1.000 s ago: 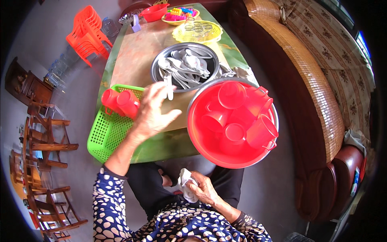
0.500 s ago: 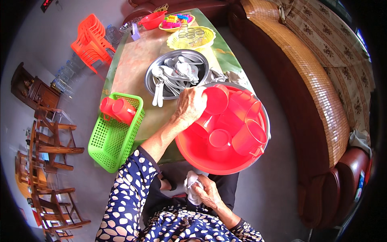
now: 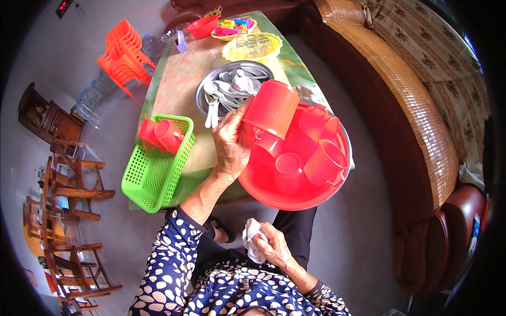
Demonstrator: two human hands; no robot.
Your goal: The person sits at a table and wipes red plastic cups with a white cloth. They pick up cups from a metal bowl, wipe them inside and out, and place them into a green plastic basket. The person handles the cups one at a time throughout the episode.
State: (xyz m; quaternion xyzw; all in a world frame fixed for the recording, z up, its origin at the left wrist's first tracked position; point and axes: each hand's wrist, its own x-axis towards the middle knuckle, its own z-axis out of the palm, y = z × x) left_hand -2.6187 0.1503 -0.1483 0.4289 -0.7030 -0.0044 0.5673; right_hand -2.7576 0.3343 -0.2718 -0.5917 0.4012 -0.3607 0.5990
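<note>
My left hand [image 3: 232, 139] is closed on a red plastic mug [image 3: 272, 109], holding it tilted above the large red basin [image 3: 253, 185]. Several more red mugs [image 3: 288, 171] lie in that basin, some upright and some on their sides. Close to my lap, my right hand [image 3: 274, 245] grips a crumpled white cloth [image 3: 254, 239]. To the left, a green perforated basket [image 3: 153, 176] holds two red mugs [image 3: 169, 136] at its far end. Behind the raised mug stands a metal bowl [image 3: 203, 87] full of white spoons [image 3: 232, 90].
Farther along the table [image 3: 182, 73] are a yellow basket [image 3: 274, 48] of clear glasses, a basket of colourful toy blocks [image 3: 232, 26] and a red bowl [image 3: 203, 26]. A long brown sofa [image 3: 363, 100] runs along the right. Stacked orange chairs [image 3: 124, 55] stand at the far left.
My left hand has lifted a red mug up out of the basin. My right hand still holds the white cloth near my lap. The view has shifted slightly.
</note>
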